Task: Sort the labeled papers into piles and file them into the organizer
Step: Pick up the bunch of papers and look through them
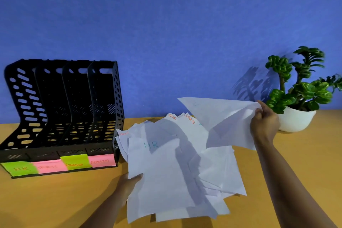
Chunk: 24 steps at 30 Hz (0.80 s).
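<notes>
the right hand (264, 122) pinched a lifted sheet (227, 122) by its far-right corner, raised above the loose stack (175, 172) (top page marked hr); the left hand (129, 184) gripped the stack's left edge, nearer the organizer (61, 109), left of the stack

A tan wooden counter (305, 153) runs across the view against a blue wall. At its left stands a black mesh organizer (61, 109) with four upright slots, its front base bearing sticky labels: a green one reading HR (20, 168), a pink one reading SPORTS (48, 166), a green one reading FINANCE (75, 162) and a pink one reading ADMIN (101, 160). Just right of the organizer a loose, fanned pile of white papers (175, 172) lies on the counter, the top sheet marked HR. At the far right a white pot (296, 120) with a green plant (299, 83) sits near the wall.
</notes>
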### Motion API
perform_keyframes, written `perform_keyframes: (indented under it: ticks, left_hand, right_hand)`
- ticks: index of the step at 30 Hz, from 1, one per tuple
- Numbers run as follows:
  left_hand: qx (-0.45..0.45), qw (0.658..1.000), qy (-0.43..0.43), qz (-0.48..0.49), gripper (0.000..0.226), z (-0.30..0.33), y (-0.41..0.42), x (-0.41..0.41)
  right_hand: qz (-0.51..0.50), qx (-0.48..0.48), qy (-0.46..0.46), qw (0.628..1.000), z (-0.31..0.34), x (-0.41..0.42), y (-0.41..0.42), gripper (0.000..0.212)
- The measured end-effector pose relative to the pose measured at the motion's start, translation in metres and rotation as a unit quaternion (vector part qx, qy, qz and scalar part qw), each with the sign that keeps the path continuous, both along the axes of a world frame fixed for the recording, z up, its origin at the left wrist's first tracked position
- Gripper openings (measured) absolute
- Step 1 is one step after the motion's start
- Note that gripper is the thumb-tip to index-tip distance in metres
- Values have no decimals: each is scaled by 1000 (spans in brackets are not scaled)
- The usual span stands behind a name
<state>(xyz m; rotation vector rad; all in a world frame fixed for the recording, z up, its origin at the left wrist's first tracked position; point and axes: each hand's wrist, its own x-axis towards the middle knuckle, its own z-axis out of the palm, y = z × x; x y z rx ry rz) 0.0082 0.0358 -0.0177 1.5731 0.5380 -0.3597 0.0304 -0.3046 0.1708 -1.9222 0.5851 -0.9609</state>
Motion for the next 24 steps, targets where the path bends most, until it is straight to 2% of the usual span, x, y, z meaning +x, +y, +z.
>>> perform_keyframes:
  ticks: [2,5,9,11,15,18,21,24]
  left_hand:
    - [-2,1000,5,8,39,0,1,0]
    - [-22,1000,11,17,42,8,-1,-2]
    - [-71,996,31,40,50,16,-4,-1]
    - [-101,992,55,54,56,23,-5,-2]
    - [-82,992,61,69,61,19,-4,1]
    - [-81,994,43,55,61,9,-2,3]
    - [-42,999,18,6,45,13,-6,-2]
    - [8,1000,9,-4,39,6,-7,-2]
  right_hand:
    - [10,8,21,1000,-7,5,5,37]
    - [14,54,118,991,-36,14,8,34]
    - [102,120,234,959,-88,17,25,18]
    - [119,131,260,949,-112,15,35,34]
    - [129,159,315,927,-145,-1,61,40]
    - [172,126,354,911,-160,-12,76,38]
    - [214,74,381,896,-162,-20,92,20]
    - [249,20,404,880,-160,-20,96,31]
